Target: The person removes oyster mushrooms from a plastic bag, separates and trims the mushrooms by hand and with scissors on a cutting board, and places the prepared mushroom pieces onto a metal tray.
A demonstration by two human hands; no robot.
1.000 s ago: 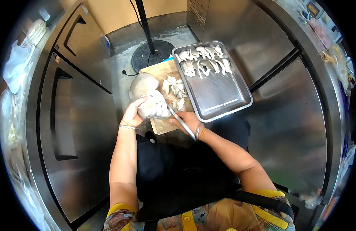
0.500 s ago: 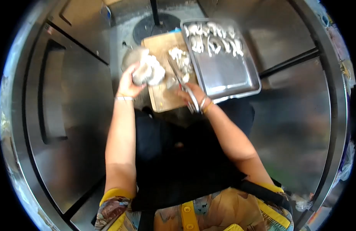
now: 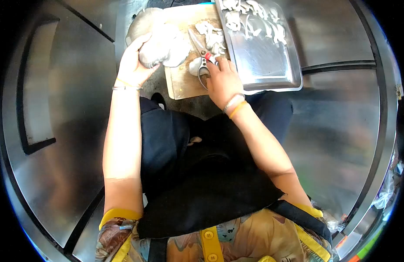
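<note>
"What do the hands have?"

"The left hand (image 3: 135, 56) is wrapped round the pale mushroom clump (image 3: 167, 47), at the left edge of the cutting board (image 3: 182, 85). The right hand (image 3: 226, 81) is half curled over the handles of the scissors (image 3: 203, 53); whether it grips them, I can't tell."

"Weren't those blades up by the clump a second ago?"

"They were. Now they're over the board, apart from it, so I'd judge the snipping is paused."

"And around that?"

"A pale piece (image 3: 195, 66) by the handles, a heap of scraps (image 3: 216, 43) farther up, then the metal tray (image 3: 263, 63) alongside, mushroom strips (image 3: 232, 19) at its far end."
</note>
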